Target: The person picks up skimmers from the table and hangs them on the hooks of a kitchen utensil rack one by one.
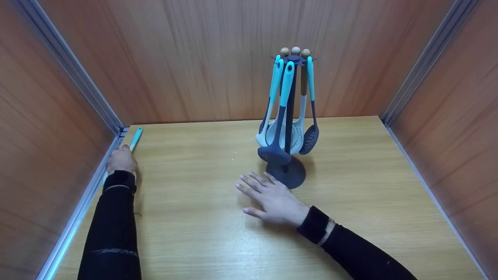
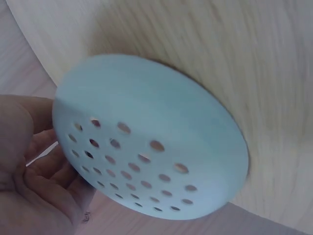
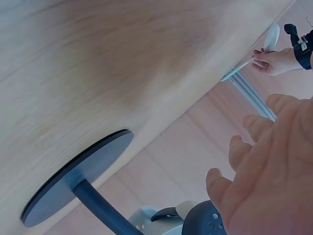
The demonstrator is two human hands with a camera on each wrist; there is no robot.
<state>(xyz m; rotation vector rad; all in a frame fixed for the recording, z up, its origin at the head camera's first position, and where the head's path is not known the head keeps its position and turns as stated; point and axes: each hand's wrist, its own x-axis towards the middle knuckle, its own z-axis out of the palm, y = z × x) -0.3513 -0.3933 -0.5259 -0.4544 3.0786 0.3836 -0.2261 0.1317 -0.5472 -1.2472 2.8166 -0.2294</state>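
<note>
At the left edge of the table, my left hand (image 1: 121, 160) holds a skimmer by its shaft. The skimmer's turquoise handle (image 1: 136, 138) points to the back. Its pale round head (image 2: 146, 103), pierced with many small holes, fills the left wrist view and lies against the table. My right hand (image 1: 274, 200) is spread flat with straight fingers just in front of a dark utensil stand (image 1: 297, 175), holding nothing. Whether its palm touches the table I cannot tell. The stand's round base (image 3: 80, 176) also shows in the right wrist view.
Several utensils hang from the stand, among them a dark skimmer (image 1: 274, 154) and a dark slotted spoon (image 1: 310, 139). Brown wood-grain panels (image 1: 186, 62) wall in the back and both sides of the table (image 1: 186, 186), with metal strips along the corners.
</note>
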